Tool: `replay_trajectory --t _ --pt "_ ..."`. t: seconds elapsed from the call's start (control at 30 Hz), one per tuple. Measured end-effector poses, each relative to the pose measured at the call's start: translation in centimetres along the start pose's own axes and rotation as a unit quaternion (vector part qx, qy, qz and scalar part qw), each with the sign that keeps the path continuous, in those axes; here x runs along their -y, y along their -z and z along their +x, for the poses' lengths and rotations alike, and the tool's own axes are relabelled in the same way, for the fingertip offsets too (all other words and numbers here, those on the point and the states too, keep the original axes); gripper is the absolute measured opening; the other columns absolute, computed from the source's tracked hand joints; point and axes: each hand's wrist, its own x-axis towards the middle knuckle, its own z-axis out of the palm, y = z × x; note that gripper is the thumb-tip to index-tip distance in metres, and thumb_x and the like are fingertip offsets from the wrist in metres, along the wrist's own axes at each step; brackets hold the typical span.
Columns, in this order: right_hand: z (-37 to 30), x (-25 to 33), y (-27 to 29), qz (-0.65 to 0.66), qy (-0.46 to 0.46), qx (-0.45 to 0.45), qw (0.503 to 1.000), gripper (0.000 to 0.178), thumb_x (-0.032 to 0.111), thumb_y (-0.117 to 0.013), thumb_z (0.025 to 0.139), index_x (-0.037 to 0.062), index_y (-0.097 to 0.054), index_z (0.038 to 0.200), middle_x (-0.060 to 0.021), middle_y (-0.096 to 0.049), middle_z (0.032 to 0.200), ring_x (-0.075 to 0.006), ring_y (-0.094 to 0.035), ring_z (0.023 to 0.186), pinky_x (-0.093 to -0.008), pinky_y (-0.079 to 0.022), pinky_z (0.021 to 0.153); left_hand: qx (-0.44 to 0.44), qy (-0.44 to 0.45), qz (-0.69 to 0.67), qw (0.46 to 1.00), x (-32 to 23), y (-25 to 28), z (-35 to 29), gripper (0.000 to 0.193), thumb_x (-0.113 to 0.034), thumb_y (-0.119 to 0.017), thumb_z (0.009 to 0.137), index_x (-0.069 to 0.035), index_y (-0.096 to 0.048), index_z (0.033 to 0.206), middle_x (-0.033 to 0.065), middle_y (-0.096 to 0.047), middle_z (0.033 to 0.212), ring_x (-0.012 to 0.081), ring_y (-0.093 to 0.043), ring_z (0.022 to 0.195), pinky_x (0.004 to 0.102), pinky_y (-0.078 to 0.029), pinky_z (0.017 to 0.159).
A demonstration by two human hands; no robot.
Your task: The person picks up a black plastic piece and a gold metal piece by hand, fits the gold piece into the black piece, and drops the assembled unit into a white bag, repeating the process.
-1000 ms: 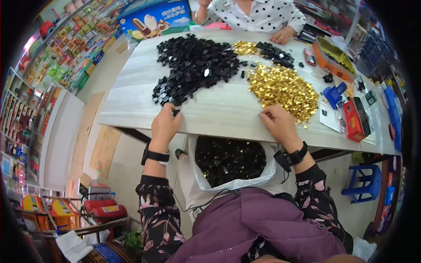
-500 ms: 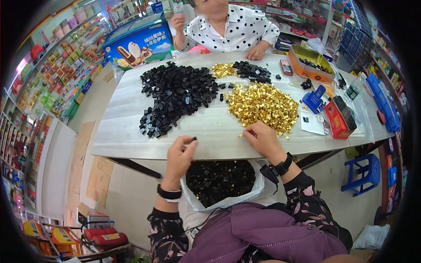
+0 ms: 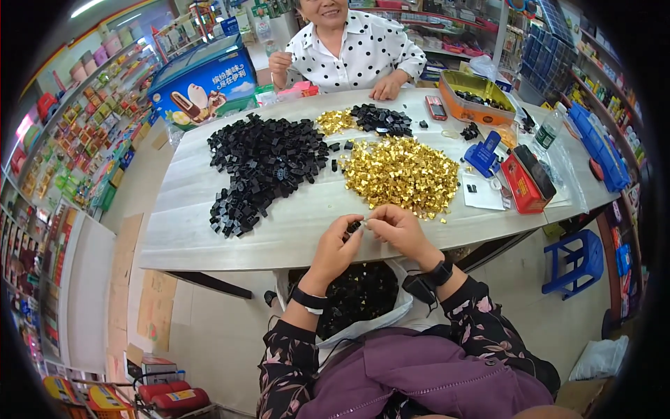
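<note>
Over the table's near edge, my left hand pinches a small black plastic piece between thumb and fingers. My right hand meets it fingertip to fingertip, its thumb and forefinger closed; whatever they pinch is too small to make out. Just beyond my hands lies a heap of shiny gold pieces. A larger heap of black pieces spreads to the left. Below the table edge, an open white sack holds many black pieces with bits of gold among them.
Across the table sits a person in a dotted shirt, beside smaller gold and black heaps. To the right are an orange tin, a phone, a red box, a bottle and a blue stool.
My left hand has moved right with the black piece. My right hand has shifted slightly left and nearer, so the fingertips now meet. The view has tilted a little.
</note>
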Motion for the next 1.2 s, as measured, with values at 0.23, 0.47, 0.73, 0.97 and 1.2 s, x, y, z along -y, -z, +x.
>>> replay_trajectory --t 0.23,0.47,0.73,0.97,1.2 --pt "0.5 0.7 -0.2 -0.004 -0.048 0.076 0.996 0.015 0.019 -0.062 0.086 0.0043 -0.060 0.086 0.0021 -0.060 0.075 -0.0034 -0.053 0.063 -0.0185 -0.042 0.054 0.027 0.040 -0.008 0.999 -0.9 0.2 -0.3 0.020 -0.006 -0.053 0.088 -0.002 -0.056 0.107 0.0055 -0.062 0.080 0.0098 -0.051 0.060 0.0228 -0.043 0.058" --pt "-0.1 1.2 0.0 0.008 -0.106 0.095 0.990 0.015 0.021 -0.062 0.086 0.0060 -0.059 0.082 0.0024 -0.060 0.073 -0.0033 -0.053 0.062 -0.0182 -0.041 0.053 0.025 0.019 -0.013 0.999 -0.5 0.1 -1.0 0.020 -0.006 -0.053 0.087 -0.002 -0.056 0.107 0.0097 -0.064 0.085 0.0144 -0.061 0.070 0.0260 -0.047 0.064" --pt "-0.1 0.7 0.7 -0.064 -0.104 0.097 0.988 0.020 0.025 -0.063 0.087 0.0062 -0.059 0.082 0.0028 -0.058 0.068 -0.0033 -0.051 0.056 -0.0184 -0.040 0.049 0.031 -0.062 0.079 0.994 0.0 -0.2 -0.7 0.021 -0.005 -0.054 0.087 0.000 -0.058 0.107 0.0121 -0.064 0.091 0.0175 -0.062 0.079 0.0278 -0.047 0.069" --pt "1.1 1.7 0.6 -0.045 -0.162 0.148 0.975 0.019 0.025 -0.063 0.087 0.0060 -0.061 0.083 0.0033 -0.057 0.066 -0.0028 -0.050 0.055 -0.0177 -0.039 0.047 0.017 -0.009 -0.017 1.000 -0.4 0.1 -0.8 0.019 -0.005 -0.054 0.088 -0.002 -0.059 0.106 0.0089 -0.064 0.091 0.0121 -0.059 0.071 0.0243 -0.046 0.063" --pt "1.0 1.0 2.1 -0.183 -0.055 0.016 0.981 0.018 0.022 -0.064 0.085 0.0054 -0.063 0.090 0.0014 -0.059 0.071 -0.0053 -0.052 0.057 -0.0192 -0.041 0.049 -0.076 0.066 -0.211 0.972 -0.1 0.4 0.0 0.023 -0.007 -0.055 0.090 -0.004 -0.056 0.112 -0.0004 -0.059 0.076 0.0032 -0.047 0.055 0.0169 -0.037 0.050"
